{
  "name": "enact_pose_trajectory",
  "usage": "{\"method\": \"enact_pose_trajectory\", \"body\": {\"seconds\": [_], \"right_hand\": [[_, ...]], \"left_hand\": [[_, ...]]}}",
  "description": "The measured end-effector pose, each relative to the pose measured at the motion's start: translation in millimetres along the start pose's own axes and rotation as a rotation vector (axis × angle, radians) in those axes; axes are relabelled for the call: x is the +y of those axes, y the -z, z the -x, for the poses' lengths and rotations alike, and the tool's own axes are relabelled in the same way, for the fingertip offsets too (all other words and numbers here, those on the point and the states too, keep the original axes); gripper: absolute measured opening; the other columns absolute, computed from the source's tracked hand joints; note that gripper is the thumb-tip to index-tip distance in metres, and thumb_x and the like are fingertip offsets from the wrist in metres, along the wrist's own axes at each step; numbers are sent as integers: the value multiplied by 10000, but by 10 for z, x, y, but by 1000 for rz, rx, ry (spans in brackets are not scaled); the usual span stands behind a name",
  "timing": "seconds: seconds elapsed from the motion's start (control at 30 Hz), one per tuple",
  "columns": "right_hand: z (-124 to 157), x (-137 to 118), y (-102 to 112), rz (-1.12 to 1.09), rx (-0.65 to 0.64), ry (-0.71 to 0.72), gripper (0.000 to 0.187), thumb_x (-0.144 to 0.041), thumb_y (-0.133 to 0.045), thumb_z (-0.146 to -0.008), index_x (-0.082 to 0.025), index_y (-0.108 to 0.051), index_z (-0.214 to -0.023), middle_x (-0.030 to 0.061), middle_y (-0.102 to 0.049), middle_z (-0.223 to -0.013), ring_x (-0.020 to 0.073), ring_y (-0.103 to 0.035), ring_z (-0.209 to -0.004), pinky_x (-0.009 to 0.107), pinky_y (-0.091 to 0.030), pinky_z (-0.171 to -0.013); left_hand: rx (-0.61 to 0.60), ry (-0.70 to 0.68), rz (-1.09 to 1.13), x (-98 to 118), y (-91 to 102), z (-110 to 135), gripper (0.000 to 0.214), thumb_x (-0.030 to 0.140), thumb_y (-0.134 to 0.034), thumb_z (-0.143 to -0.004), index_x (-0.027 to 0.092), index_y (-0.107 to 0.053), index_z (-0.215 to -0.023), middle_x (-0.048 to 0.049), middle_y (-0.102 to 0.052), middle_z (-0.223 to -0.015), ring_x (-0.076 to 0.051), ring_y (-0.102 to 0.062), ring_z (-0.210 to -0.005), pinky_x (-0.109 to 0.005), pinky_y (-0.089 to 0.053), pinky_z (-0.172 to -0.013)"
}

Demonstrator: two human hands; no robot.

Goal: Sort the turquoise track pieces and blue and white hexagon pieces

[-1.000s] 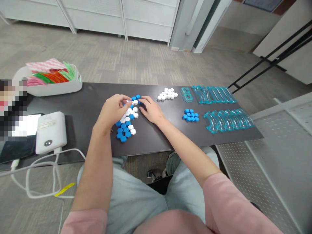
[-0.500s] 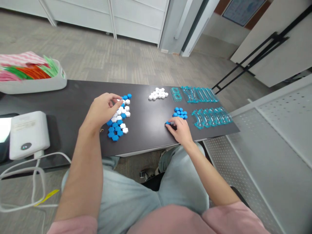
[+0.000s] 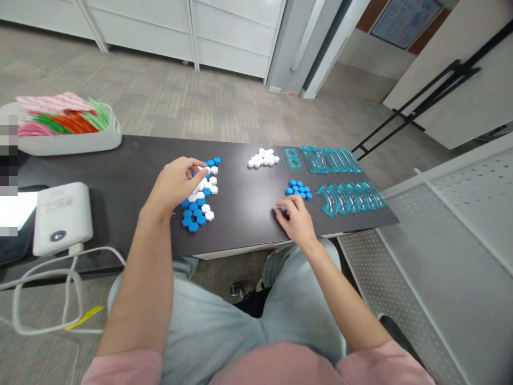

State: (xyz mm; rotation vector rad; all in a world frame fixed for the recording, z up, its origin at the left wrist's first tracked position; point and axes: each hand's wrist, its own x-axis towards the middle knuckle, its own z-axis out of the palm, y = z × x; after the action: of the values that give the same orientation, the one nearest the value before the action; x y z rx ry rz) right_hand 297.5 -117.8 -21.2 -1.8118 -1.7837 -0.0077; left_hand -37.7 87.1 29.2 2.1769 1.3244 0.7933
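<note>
Hex pcs (image 3: 193, 207) are blue or wht, tbl (image 3: 244, 214) dk gry, cloth (image 3: 60, 102) pink/wht chk.

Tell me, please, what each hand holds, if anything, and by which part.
I cannot tell: the left hand and the right hand hide any grip.

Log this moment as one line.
left hand: fingers over blue-white hexagonal-tile cluster | right hand: beside blue hexagonal-tile pile | white hexagonal-tile pile: farther back

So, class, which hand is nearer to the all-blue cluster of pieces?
Right: the right hand is just on the near side of the blue cluster; the left hand is far to its left, at the mixed blue-and-white pieces.
</note>
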Motion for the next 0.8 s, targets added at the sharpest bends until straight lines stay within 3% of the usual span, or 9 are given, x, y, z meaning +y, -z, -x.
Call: {"method": "enact_pose_trajectory", "body": {"seconds": [0.17, 0.33, 0.47, 0.63, 0.8], "right_hand": [[-542, -515, -543, -98, -261, 167, 288, -275, -552, -1136, -267, -723, -1368, 125, -674, -1390, 223, -739, -982, 372, -648, -895], [-1374, -745, -1112, -199, -225, 199, 541, -158, -502, -1078, -230, -611, -1603, 156, -594, -1638, 296, -679, -1384, 481, -625, -1163], [-1752, -770, -1329, -167, -238, 175, 592, -163, -508, -1070, -283, -611, -1641, 109, -525, -1759, 331, -681, -1401, 547, -655, -1118], [-1638, -738, -1224, -140, -247, 153, 334, -222, -549, -1118, -236, -723, -1403, 131, -712, -1467, 303, -730, -1226, 454, -650, -1017], [-1009, -602, -793, -224, -243, 251, 174, -257, -632, -1132, -233, -723, -1278, 120, -754, -1258, 277, -725, -1168, 429, -603, -1058]], "left_hand": [[18, -8, 6, -21, -24, -49, 424, 533, -661, -984, 234, -864, -1206, -81, -785, -1007, -232, -663, -824, -361, -531, -807], [26, -10, 13, -35, -36, -45, 400, 514, -671, -996, 231, -863, -1204, -80, -776, -994, -230, -656, -823, -364, -525, -817], [40, -18, 11, -75, -26, -24, 375, 489, -676, -1005, 226, -859, -1199, -77, -768, -994, -224, -651, -810, -369, -525, -822], [37, -15, 7, -77, -22, -39, 359, 479, -685, -1010, 224, -854, -1197, -76, -771, -1029, -212, -640, -801, -366, -528, -810], [11, -13, 10, -30, -49, -89, 392, 520, -675, -1009, 231, -849, -1208, -79, -770, -1027, -223, -657, -825, -363, -532, -821]]}}
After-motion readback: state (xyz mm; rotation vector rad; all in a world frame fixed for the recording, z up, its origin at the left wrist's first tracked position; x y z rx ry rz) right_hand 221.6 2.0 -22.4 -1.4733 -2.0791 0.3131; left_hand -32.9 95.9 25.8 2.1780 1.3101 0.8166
